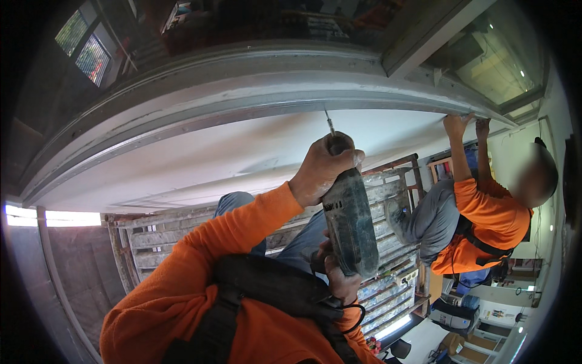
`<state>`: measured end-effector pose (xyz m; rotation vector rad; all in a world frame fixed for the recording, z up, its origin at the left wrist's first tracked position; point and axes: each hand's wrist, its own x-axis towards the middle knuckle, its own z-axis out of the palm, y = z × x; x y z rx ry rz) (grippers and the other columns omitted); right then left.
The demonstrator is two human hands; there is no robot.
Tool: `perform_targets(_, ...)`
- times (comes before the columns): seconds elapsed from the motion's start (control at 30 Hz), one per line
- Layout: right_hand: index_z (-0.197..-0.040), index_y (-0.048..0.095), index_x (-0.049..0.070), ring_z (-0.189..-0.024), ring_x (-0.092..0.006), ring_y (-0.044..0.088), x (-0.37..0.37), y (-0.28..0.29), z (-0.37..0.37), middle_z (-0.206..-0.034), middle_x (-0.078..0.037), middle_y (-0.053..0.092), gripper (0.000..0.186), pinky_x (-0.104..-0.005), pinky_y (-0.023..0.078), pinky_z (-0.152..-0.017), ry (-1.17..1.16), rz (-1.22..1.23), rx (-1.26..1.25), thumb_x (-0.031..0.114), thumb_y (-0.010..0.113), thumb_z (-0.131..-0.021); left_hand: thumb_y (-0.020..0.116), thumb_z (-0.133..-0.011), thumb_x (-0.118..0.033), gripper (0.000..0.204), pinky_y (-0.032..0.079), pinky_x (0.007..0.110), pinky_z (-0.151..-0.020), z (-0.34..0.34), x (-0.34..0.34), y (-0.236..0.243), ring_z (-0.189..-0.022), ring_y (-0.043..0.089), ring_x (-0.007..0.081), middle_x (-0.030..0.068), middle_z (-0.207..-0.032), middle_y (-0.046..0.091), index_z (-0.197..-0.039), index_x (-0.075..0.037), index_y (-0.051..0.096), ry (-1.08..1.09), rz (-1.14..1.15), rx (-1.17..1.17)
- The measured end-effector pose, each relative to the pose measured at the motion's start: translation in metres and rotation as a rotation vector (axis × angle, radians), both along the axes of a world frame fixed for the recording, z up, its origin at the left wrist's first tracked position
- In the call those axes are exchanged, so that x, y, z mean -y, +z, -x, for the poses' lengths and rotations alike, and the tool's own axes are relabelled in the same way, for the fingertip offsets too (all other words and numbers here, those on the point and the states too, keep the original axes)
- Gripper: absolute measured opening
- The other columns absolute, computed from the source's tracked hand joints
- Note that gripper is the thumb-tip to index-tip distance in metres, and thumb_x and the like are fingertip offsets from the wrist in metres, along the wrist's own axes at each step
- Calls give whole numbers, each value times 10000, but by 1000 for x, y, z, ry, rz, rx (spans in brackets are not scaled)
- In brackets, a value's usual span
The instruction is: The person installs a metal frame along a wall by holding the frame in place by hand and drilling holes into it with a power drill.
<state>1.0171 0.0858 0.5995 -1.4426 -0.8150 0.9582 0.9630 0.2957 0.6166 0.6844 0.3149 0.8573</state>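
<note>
A dark, dusty power drill (354,218) is held in both my hands, its nose pointing at the metal rail (242,112) along the window frame. My left hand (321,170) wraps around the front of the drill, just behind the chuck. At the rear handle, my right hand (341,280) is closed, its fingers partly hidden by the drill body. From the chuck a thin bit (330,123) reaches up to the rail's edge; whether its tip has entered the metal cannot be seen. Beside the rail runs a smooth white panel (200,158).
To the right a co-worker in an orange top (485,221) crouches, both hands against the rail's far end. Behind my legs is a worn slatted platform (163,239). Glass panes (491,60) sit beyond the frame. Equipment cases (451,315) stand at the lower right.
</note>
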Motion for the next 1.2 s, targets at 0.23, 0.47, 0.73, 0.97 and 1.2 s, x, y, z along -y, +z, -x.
perform_targets(0.23, -1216, 579, -21, -827, -149, 619, 0, 6, -2, -1077, -100, 644, 409, -299, 511, -717, 38, 68, -39, 76, 572, -820, 728, -812, -139, 239, 540, 292, -619, 1, 0, -2, -662, 608, 146, 67, -769, 600, -898, -34, 531, 3, 23, 5)
perform_targets(0.47, -1174, 606, -19, -795, -137, 616, -4, 9, -2, -1032, -88, 652, 351, -279, 514, -685, 28, 5, 29, 75, 575, -838, 717, -819, -135, 234, 535, 299, -617, 2, 0, -1, -673, 605, 148, 72, -776, 602, -909, -24, 532, 4, 40, -25)
perform_targets(0.73, -1155, 613, -24, -781, -139, 623, -9, 9, 1, -1007, -89, 669, 309, -273, 516, -678, -29, -23, 7, 44, 550, -859, 719, -822, -140, 230, 535, 297, -619, 2, 2, 0, -672, 602, 146, 69, -778, 602, -893, -27, 531, 24, 17, -37)
perform_targets(0.97, -1167, 612, -15, -818, -146, 628, -2, 4, -4, -1026, -94, 669, 347, -289, 521, -701, -6, 0, 34, 17, 518, -835, 720, -827, -142, 224, 543, 300, -622, 0, 1, 0, -669, 605, 143, 64, -773, 598, -890, -29, 537, 4, 47, -17)
perform_targets(1.2, -1135, 627, 2, -818, -156, 637, -7, 6, -8, -992, -82, 667, 368, -288, 520, -720, 31, 25, 245, -36, 498, -792, 718, -826, -136, 223, 541, 295, -615, 1, 3, 2, -659, 604, 144, 62, -764, 595, -900, -26, 539, 21, 38, -14)
